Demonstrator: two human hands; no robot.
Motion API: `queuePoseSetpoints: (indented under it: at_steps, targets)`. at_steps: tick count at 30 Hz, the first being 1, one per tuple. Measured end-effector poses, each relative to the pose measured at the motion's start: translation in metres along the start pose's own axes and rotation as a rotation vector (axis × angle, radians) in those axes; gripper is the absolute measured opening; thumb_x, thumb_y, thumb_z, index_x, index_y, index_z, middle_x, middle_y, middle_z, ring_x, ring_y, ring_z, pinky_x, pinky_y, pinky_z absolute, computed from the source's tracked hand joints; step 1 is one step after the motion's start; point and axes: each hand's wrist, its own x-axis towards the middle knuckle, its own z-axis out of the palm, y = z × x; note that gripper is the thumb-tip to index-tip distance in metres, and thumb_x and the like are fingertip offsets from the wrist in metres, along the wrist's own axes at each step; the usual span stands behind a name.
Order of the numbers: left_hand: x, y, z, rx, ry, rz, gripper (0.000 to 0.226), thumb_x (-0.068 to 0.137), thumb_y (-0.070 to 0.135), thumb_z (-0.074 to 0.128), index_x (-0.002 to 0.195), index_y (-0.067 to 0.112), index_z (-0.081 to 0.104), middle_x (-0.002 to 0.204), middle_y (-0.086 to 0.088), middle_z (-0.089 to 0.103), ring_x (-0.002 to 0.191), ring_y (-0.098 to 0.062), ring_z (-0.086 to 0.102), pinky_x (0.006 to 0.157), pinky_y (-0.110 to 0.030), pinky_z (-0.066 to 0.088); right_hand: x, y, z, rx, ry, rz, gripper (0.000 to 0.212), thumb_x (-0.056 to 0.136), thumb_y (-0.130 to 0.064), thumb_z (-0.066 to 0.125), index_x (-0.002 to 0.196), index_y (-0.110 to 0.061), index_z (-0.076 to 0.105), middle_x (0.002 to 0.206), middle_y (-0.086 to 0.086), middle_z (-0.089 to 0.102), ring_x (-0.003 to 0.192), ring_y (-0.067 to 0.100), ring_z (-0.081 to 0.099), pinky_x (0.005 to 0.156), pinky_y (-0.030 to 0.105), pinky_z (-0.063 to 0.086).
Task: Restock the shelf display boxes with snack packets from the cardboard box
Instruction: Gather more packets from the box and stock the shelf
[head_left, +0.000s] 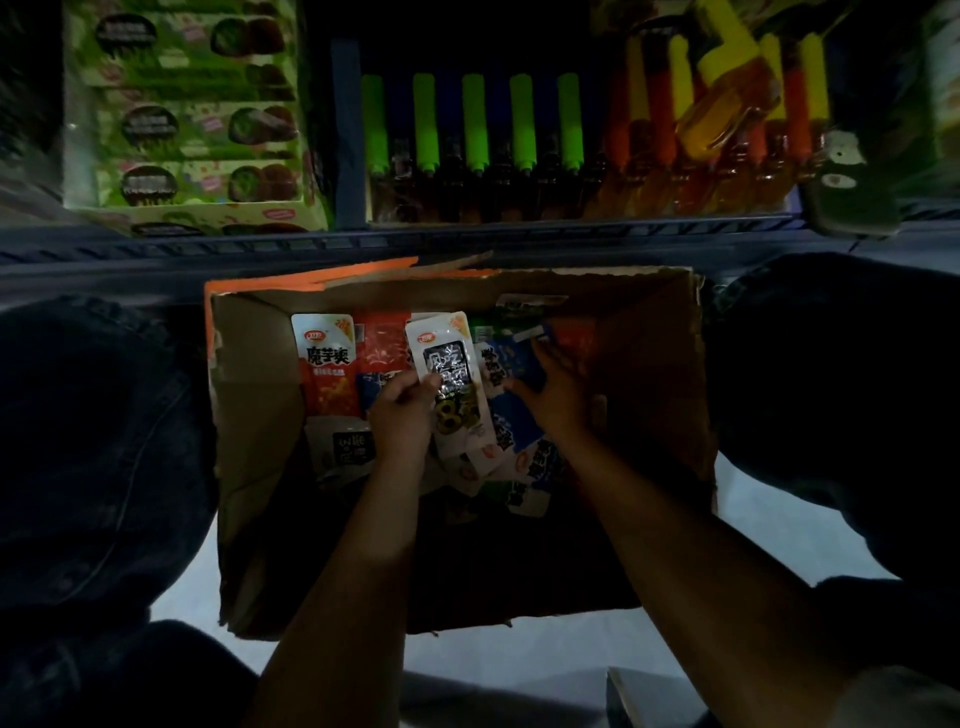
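Brown cardboard box (649, 374) sits open on a pale floor (467, 660), between the person's 2 dark-clad knees, directly below the front edge of a shelf (311, 244). Loose snack packets (519, 447) lie in a mixed heap in the far half of the box; blue, white and red wrappers overlap one another. 1 orange-and-white packet (327, 364) lies flat at the far left of the heap.

Left hand (402, 415) reaches into the box and grips a white packet with black print (449, 374), thumb on the front face and fingers curled behind it. The packet stands roughly upright, its top edge pointing toward the shelf, raised above the heap.

Right hand (556, 395) is also inside the box, just beside the held packet. Its fingers are spread and rest on a blue packet (524, 364) in the heap; whether they actually grasp it cannot be determined.

On the shelf, green display boxes (187, 109) stand at the left. Bottles with green caps (475, 124) occupy the middle, and bottles with yellow and orange tops (727, 130) stand at the right.
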Motion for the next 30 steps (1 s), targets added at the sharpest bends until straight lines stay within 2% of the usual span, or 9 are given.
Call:
queuePoseSetpoints:
  at_steps: [2,5,6,9,12,18,25,28,30]
  targets:
    - [-0.001,0.000,-0.001,-0.015,0.004,-0.005,0.034,0.088,0.019,0.065,0.120,0.007,0.060,0.110,-0.001,0.058,0.098,-0.014,0.052,0.081,-0.026,0.040,-0.004,-0.005,0.002,0.028,0.008,-0.016,0.068,0.084,-0.035,0.067,0.141,-0.011,0.039,0.149,0.008,0.036,0.137,0.026,0.028,0.108,0.025,0.020]
    - [-0.004,0.000,-0.004,-0.039,0.013,-0.011,0.032,0.089,0.016,0.064,0.120,0.007,0.060,0.106,0.000,0.056,0.097,-0.013,0.051,0.078,-0.024,0.039,-0.009,-0.008,0.001,0.161,0.033,-0.018,0.059,0.081,-0.018,0.073,0.133,-0.005,0.050,0.142,0.013,0.040,0.130,0.026,0.035,0.093,-0.001,0.023]
    - [-0.004,-0.001,-0.005,-0.048,0.021,-0.022,0.032,0.088,0.015,0.065,0.119,0.007,0.060,0.106,-0.001,0.056,0.097,-0.014,0.051,0.076,-0.024,0.040,-0.010,-0.008,0.000,0.190,0.057,-0.020,0.057,0.079,-0.019,0.075,0.131,-0.007,0.053,0.141,0.012,0.040,0.130,0.028,0.034,0.094,0.000,0.022]
    - [-0.001,-0.003,-0.012,-0.070,0.054,-0.058,0.035,0.086,0.016,0.067,0.119,0.006,0.060,0.115,-0.006,0.060,0.103,-0.020,0.055,0.083,-0.030,0.045,-0.007,-0.007,-0.003,0.070,0.049,0.015,0.059,0.078,-0.033,0.074,0.132,-0.023,0.051,0.148,0.007,0.029,0.135,0.030,0.023,0.105,0.027,0.023]
    - [0.002,-0.004,-0.020,-0.040,0.071,-0.064,0.033,0.086,0.018,0.067,0.118,0.009,0.061,0.119,-0.007,0.062,0.109,-0.023,0.056,0.087,-0.032,0.046,0.000,-0.011,-0.005,0.207,0.001,0.061,0.074,0.076,-0.028,0.077,0.139,-0.018,0.041,0.146,0.011,0.031,0.134,0.028,0.028,0.098,0.021,0.025]
    - [0.001,-0.001,-0.023,-0.064,0.071,-0.078,0.029,0.089,0.018,0.063,0.117,0.011,0.060,0.109,-0.003,0.058,0.102,-0.019,0.053,0.086,-0.033,0.044,0.008,-0.024,-0.006,0.471,-0.003,0.138,0.095,0.071,-0.005,0.079,0.145,-0.004,0.022,0.147,0.015,0.033,0.136,0.028,0.033,0.109,0.033,0.031]
    - [-0.003,0.006,-0.027,-0.119,0.056,-0.080,0.011,0.087,0.017,0.066,0.098,0.020,0.062,0.113,-0.010,0.065,0.103,-0.025,0.060,0.093,-0.042,0.049,-0.007,-0.033,-0.012,0.663,0.061,0.316,0.054,0.081,-0.006,0.071,0.129,0.002,0.049,0.125,0.010,0.055,0.118,0.021,0.050,0.087,0.025,0.038]
    - [-0.011,0.010,-0.030,-0.091,0.043,-0.059,0.004,0.089,0.021,0.064,0.091,0.023,0.062,0.109,-0.007,0.066,0.101,-0.025,0.061,0.094,-0.045,0.050,-0.020,-0.029,-0.023,0.744,0.107,0.417,0.043,0.081,-0.012,0.072,0.120,0.001,0.057,0.117,0.008,0.059,0.110,0.020,0.055,0.083,0.029,0.042]
    - [-0.022,0.017,-0.033,-0.060,0.022,-0.043,0.010,0.092,0.024,0.060,0.101,0.021,0.062,0.106,-0.002,0.062,0.100,-0.022,0.058,0.092,-0.041,0.049,-0.032,-0.028,-0.038,0.766,0.089,0.437,0.035,0.081,-0.013,0.073,0.112,-0.002,0.064,0.115,0.010,0.064,0.103,0.023,0.060,0.088,0.037,0.049]
